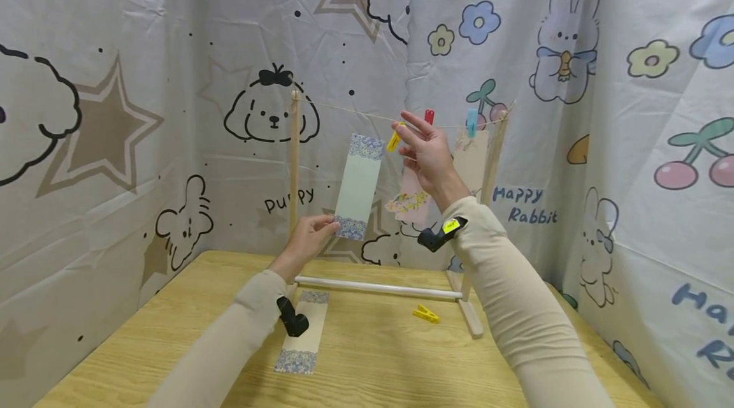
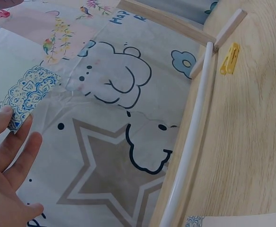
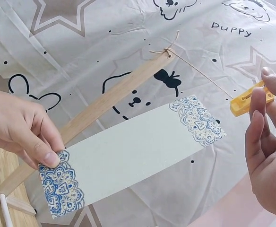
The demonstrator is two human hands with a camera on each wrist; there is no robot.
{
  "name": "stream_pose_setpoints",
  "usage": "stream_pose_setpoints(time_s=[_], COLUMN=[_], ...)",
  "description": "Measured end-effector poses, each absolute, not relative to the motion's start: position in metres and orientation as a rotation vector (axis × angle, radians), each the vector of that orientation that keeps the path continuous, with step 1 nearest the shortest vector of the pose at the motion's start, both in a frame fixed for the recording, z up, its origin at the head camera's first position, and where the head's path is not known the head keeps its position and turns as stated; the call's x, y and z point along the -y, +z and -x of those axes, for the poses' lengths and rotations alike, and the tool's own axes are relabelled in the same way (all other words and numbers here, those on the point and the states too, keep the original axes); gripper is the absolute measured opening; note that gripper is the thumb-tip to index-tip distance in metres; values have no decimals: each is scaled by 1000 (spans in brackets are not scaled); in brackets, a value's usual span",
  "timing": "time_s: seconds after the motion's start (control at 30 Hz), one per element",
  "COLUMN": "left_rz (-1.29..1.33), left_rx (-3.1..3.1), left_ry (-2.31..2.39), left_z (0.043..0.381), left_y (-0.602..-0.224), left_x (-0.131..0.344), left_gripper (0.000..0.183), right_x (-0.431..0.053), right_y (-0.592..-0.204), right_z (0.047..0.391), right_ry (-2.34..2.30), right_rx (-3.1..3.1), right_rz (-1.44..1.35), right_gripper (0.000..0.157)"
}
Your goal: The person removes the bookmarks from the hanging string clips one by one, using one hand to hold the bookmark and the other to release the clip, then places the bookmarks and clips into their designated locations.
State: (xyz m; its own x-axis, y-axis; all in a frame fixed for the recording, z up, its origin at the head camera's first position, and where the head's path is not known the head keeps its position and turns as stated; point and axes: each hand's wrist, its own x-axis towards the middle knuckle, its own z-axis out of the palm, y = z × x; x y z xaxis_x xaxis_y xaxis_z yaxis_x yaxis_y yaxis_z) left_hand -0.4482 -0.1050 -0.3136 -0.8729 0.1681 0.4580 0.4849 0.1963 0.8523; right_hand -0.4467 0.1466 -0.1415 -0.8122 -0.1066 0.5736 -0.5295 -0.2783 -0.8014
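Note:
My left hand [image 1: 311,236] pinches the lower corner of a pale green bookmark-shaped card [image 1: 360,182] with blue lace-pattern ends. In the right wrist view the card [image 3: 128,151] slants, with the thumb on its patterned end. My right hand [image 1: 430,159] is raised at the string [image 1: 344,108] and pinches a yellow clothespin [image 3: 251,101] between thumb and fingers. The clothespin's tip meets the string, to the right of the card's top end. The card's upper end hangs free, just below the string.
A red clothespin [image 1: 429,116] and a blue one [image 1: 472,122] sit on the string above a pink card [image 1: 414,194] and a cream card [image 1: 471,162]. Wooden posts [image 1: 295,159] carry the string. On the table lie another yellow clothespin [image 1: 426,313] and a lace-ended card [image 1: 298,360].

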Motion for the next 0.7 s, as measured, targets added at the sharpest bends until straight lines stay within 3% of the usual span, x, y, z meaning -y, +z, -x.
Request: stream_pose_setpoints(time_s=[0.7], left_rz=[632], left_rx=[2232], left_ry=[-1754], left_z=[444], left_y=[-327], left_x=[116], left_gripper=[36], right_x=[-149], right_y=[-159], right_z=[447], right_ry=[2176], right_rx=[1794], right_rz=[-814], right_gripper=[42])
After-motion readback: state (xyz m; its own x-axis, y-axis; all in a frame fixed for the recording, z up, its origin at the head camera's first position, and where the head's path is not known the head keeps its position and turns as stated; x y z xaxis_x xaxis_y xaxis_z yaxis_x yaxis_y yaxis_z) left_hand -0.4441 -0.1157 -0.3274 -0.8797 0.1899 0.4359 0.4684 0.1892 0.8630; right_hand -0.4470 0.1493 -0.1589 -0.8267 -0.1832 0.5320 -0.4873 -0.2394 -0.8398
